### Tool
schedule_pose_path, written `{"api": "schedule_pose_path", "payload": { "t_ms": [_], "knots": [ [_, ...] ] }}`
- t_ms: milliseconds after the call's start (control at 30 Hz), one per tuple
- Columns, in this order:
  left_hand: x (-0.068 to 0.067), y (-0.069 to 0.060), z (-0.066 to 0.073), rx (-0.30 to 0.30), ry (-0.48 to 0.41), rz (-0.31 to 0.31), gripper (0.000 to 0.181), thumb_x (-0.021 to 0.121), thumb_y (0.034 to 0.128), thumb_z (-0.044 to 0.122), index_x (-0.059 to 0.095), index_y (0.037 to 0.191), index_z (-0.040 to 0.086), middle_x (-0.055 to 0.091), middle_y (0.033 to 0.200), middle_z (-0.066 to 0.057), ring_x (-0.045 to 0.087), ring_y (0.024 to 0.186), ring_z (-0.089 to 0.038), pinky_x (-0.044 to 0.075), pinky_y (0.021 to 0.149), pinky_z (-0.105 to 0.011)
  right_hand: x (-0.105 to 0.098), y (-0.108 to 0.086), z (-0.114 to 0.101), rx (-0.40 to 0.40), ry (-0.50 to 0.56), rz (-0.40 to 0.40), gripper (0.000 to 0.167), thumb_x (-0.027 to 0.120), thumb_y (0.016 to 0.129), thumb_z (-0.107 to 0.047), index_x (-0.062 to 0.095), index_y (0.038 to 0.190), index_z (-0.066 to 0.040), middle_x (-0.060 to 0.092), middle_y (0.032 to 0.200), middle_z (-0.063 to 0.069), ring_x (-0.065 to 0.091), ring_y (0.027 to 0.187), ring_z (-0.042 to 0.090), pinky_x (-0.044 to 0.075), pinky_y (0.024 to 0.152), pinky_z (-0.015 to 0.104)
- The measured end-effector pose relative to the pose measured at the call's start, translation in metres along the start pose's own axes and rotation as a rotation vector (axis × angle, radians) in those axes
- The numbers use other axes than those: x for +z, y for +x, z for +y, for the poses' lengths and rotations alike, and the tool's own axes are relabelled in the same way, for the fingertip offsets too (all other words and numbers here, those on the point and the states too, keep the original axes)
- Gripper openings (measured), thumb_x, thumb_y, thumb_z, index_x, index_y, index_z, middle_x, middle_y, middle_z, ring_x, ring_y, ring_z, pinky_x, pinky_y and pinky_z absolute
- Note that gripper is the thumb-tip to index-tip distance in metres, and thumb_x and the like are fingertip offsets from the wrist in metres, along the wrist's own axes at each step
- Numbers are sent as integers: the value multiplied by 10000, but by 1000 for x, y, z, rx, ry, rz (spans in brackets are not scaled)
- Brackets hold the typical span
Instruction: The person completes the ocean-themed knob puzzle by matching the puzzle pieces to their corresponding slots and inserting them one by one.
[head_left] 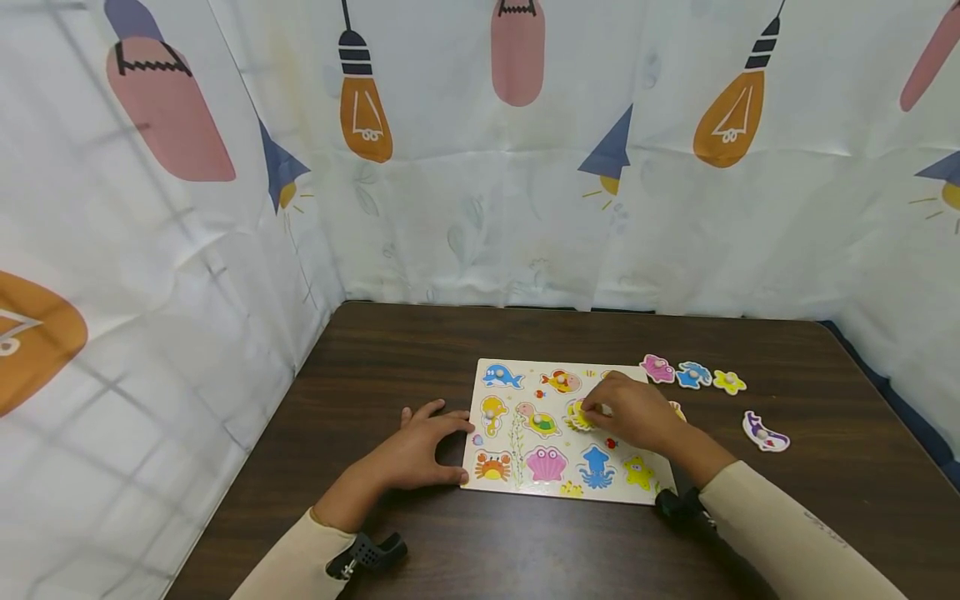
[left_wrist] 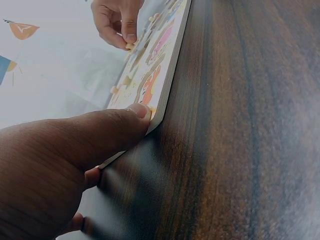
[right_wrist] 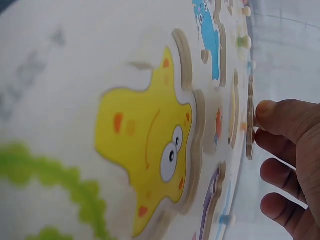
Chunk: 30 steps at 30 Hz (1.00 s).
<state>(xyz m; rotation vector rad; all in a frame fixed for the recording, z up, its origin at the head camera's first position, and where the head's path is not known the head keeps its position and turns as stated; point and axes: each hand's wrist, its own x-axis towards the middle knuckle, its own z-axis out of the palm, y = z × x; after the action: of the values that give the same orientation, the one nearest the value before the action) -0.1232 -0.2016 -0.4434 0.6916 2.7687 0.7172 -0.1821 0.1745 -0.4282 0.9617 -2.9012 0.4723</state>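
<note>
Head view. The puzzle board (head_left: pixel 529 369) lay flat on the dark surface (head_left: pixel 480 546). The left hand (head_left: pixel 420 450) was spread, index finger and thumb touching the board's left edge. The right hand (head_left: pixel 630 410) pinched a yellow piece (head_left: pixel 576 417) over the board's middle row, right of its centre. Just beside the board's far right corner lay a pink piece (head_left: pixel 657 368), followed by a blue piece (head_left: pixel 693 375) and a yellow flower-shaped piece (head_left: pixel 729 382); a purple piece (head_left: pixel 766 437) lay apart from the board's right side. The right wristband (head_left: pixel 678 502), at the near right corner, could have caught the board, and a resulting slide might have pushed the pink piece.

Left wrist view. The left thumb (left_wrist: pixel 140 112) rested on the board's near left corner. The hold seemed light; uneven pressure from the right hand might therefore have twisted the board.

Right wrist view. The yellow piece stood nearly edge-on, apparently held by its knob, with two fingers clear of it. Its alignment could not be told; a small turn within the pinch could have left it perched on a recess rim. The starfish picture (right_wrist: pixel 145 145) lay below the board's face, in a recess whose stepped wall might have caught any skewed edge.
</note>
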Motion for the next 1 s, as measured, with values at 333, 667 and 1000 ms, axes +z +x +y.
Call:
{"api": "schedule_pose_path", "payload": {
  "t_ms": [333,667,1000],
  "knots": [
    [0,-1,1,-2,-1,3,643,870,798,424,638,1373,255,496,1545,24,220,1509,-418,33,1071,-818,6,6,-3,19,5,-24,123,827,886,-281,819,1001,-241,712,986,-130,605,980,112,542,790,340],
    [0,0,0,2,-4,2,644,871,802,422,638,1374,243,496,1544,14,217,1507,-428,29,1066,-822,7,10,-5,12,-3,-46,129,822,890,-277,816,1012,-235,716,993,-124,605,975,114,542,775,340],
    [-1,1,1,1,-3,3,641,870,802,414,636,1375,245,498,1541,19,221,1506,-426,36,1068,-820,10,14,-6,62,2,-91,134,814,898,-290,809,1022,-241,716,1017,-107,609,1002,138,545,788,371]
  ]
}}
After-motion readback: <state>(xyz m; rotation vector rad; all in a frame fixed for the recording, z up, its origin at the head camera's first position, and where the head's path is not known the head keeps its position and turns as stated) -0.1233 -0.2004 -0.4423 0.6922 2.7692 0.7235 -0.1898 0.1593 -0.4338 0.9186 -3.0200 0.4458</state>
